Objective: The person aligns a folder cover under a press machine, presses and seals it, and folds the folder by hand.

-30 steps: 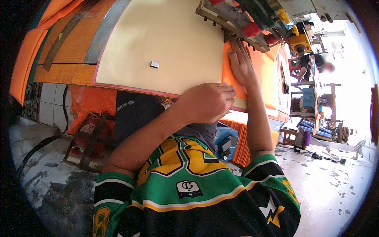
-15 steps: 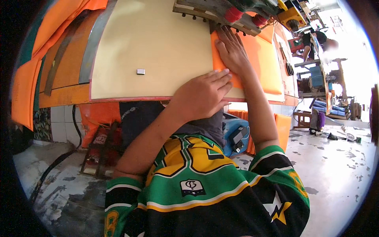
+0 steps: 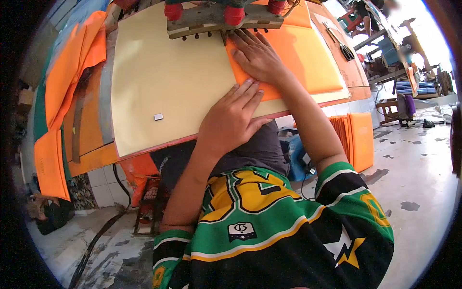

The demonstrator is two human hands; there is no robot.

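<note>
An orange sheet (image 3: pixel 301 58) lies on a pale yellow board (image 3: pixel 168 72) on the table. My right hand (image 3: pixel 257 57) rests flat on the sheet's left part, fingers stretched out and their tips close to the lower edge of a machine head (image 3: pixel 231 23) with red parts. Nearer to me, my left hand (image 3: pixel 225 118) lies with extended fingers at the sheet's left front edge, its thumb apart. Neither hand grasps anything. By the machine head, a thin dark strip (image 3: pixel 223 38) touches or nearly touches the sheet's edge. A small white block (image 3: pixel 159 116) sits on the board to the left.
Scissors (image 3: pixel 345 48) lie at the table's right side. Orange material (image 3: pixel 74 72) drapes over the left end. Below the table on the right stand stacked orange pieces (image 3: pixel 361 139) and a blue container (image 3: pixel 294 156). Another person (image 3: pixel 363 17) is at the upper right.
My view has turned, so the machine head, board and table appear shifted and rotated. Both hands stay in about the same place on the orange sheet.
</note>
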